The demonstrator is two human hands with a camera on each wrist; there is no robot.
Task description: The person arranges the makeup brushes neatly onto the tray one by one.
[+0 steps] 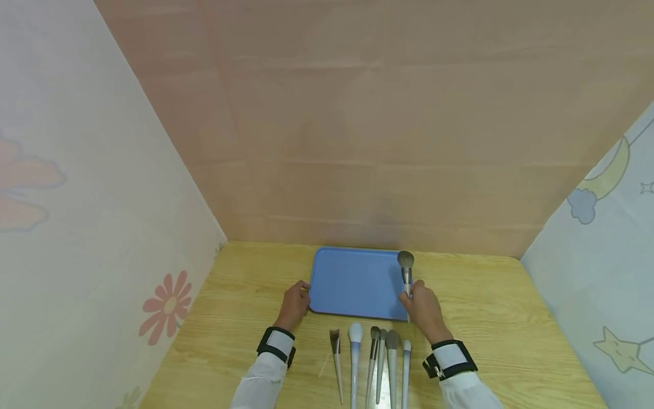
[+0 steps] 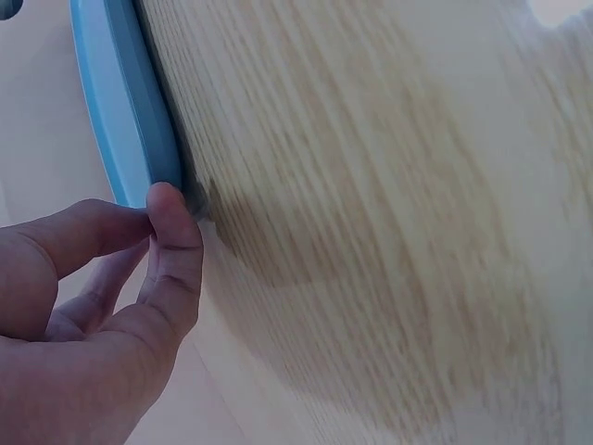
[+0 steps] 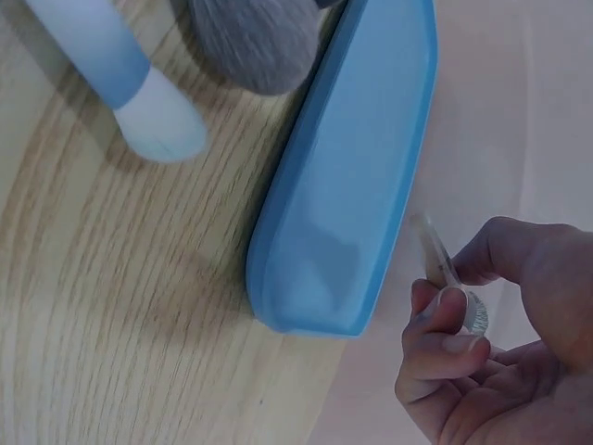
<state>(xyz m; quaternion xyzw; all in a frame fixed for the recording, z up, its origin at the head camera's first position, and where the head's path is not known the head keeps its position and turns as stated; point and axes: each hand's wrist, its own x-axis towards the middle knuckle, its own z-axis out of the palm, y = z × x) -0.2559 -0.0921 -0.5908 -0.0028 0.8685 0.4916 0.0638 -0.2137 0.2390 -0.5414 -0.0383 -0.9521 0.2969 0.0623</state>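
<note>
A blue rectangular tray (image 1: 355,284) lies flat at the back of the wooden table. My left hand (image 1: 295,305) is at the tray's left side, where its thumb and index finger pinch the tray's corner (image 2: 139,139) in the left wrist view. My right hand (image 1: 425,311) holds a makeup brush (image 1: 406,261) by the handle, with its fluffy grey-brown head up, over the tray's right side. In the right wrist view, thumb and curled fingers grip the pale handle (image 3: 435,250), and part of the brush is hidden behind the fingers.
Several more makeup brushes lie in a row in front of the tray, among them a white-headed one (image 1: 355,335), a broad grey one (image 1: 392,343) and a dark angled one (image 1: 335,341). A brown-pink backdrop (image 1: 357,170) stands behind the table, with patterned walls on both sides.
</note>
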